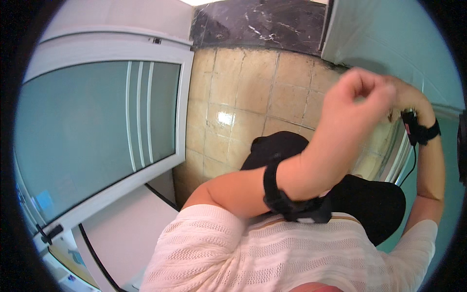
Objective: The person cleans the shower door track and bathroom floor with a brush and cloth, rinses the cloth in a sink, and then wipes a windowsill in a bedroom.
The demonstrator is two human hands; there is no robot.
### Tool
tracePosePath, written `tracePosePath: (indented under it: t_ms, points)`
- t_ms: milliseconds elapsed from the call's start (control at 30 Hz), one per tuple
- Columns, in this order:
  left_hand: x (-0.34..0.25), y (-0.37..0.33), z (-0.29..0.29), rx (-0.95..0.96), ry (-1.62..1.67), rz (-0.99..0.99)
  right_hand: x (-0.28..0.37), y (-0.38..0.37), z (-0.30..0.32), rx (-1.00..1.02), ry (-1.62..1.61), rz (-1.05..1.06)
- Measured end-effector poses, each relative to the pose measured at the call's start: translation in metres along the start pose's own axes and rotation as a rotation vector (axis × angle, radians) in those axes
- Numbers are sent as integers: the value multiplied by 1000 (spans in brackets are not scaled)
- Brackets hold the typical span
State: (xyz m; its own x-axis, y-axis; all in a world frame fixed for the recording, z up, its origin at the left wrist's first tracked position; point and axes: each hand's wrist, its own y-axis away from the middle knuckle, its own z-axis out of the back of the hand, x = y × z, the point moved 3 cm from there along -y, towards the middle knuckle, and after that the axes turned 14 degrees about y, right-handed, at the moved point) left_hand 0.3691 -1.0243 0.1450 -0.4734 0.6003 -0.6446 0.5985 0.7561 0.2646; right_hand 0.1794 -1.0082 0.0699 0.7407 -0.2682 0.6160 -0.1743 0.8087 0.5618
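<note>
My left hand (pixel 357 95) is raised at the right, its fingers curled round toward the thumb in a loop. Motion blurs its fingertips, and whatever they hold, if anything, does not show. My right hand (pixel 411 100) is bent at the wrist, close against the left one and partly behind it. The left hand hides its fingers. A black strap with a small device (pixel 296 204) goes round my left forearm. Another black strapped device (pixel 418 129) sits at my right wrist, with a thin cable (pixel 411 168) hanging down from it.
A white-framed door (pixel 183 107) with a frosted panel stands at the left, with a dark handle (pixel 51 233). Tan tiles (pixel 248 80) cover the floor up to a dark marbled strip (pixel 262 24). A pale green wall (pixel 394 39) rises close by my right arm.
</note>
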Motion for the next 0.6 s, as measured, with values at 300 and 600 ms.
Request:
tracePosePath:
  t_ms: [300,600]
  points:
    - [47,5,56,-484,-108,67,38,24,39,177,-259,-120]
    - [21,7,67,-770,-706,-231,58,31,58,-31,-106,-39]
